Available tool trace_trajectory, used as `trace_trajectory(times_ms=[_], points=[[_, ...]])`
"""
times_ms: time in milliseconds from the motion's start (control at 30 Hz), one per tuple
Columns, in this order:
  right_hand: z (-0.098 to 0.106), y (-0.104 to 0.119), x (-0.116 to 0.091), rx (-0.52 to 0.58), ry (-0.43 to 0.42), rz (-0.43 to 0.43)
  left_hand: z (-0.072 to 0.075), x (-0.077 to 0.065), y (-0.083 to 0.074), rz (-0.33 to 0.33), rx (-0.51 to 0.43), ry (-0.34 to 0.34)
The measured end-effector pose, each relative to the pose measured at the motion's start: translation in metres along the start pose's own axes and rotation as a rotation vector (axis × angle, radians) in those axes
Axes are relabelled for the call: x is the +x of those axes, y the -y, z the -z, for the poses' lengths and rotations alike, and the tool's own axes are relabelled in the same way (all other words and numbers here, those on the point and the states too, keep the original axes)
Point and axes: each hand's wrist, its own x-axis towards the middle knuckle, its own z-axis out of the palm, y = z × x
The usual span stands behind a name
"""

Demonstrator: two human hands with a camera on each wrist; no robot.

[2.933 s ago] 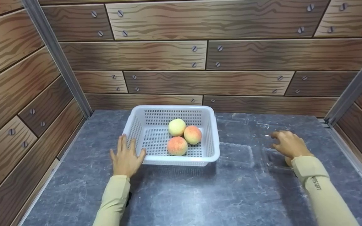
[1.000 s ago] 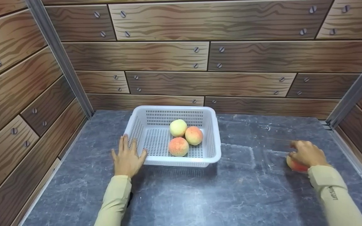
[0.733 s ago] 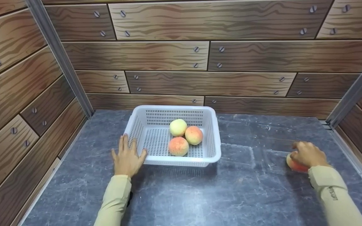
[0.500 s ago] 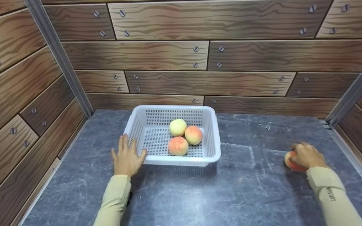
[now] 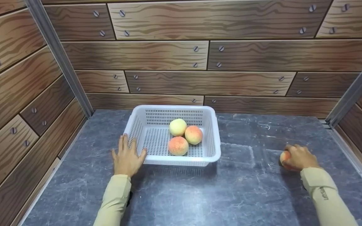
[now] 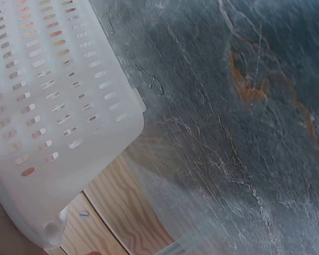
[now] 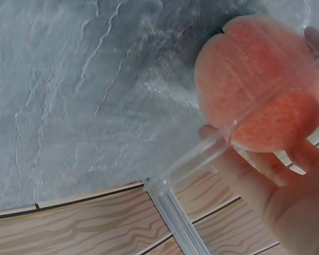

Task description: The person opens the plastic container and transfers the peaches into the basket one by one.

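A peach [image 5: 284,158] is gripped by my right hand [image 5: 302,158] on the right side of the table. In the right wrist view the fingers curl round the red peach [image 7: 260,79]; whether it touches the table I cannot tell. My left hand [image 5: 127,160] lies with spread, straight fingers on the near left corner of a white plastic basket [image 5: 181,159]. Inside the basket, towards its right half, sit a pale yellow peach [image 5: 177,127] and two red-yellow peaches, one at the front [image 5: 178,146] and one at the right [image 5: 194,135]. The left wrist view shows the basket's slotted wall [image 6: 69,106].
The dark grey marbled table [image 5: 187,194] spreads in front of the basket and between it and my right hand. Wood-patterned panels [image 5: 247,55] enclose the table at the back and both sides. Metal posts [image 5: 58,56] stand at the back corners.
My right hand came back over the peach, took hold of it and then shifted a little left with it. The left hand and the basket have stayed in place.
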Motion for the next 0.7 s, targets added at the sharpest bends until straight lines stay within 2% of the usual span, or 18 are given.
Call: trace_trajectory(times_ms=[300, 567, 700], points=[[-0.009, -0.003, 0.003, 0.021, 0.006, 0.026, -0.001, 0.000, 0.001, -0.001, 0.020, 0.005], [-0.003, -0.002, 0.002, 0.036, 0.011, 0.013, -0.001, 0.000, 0.001, 0.002, 0.016, 0.016], [0.002, -0.003, 0.002, 0.038, 0.004, -0.006, -0.001, 0.000, 0.001, -0.007, 0.011, -0.004]])
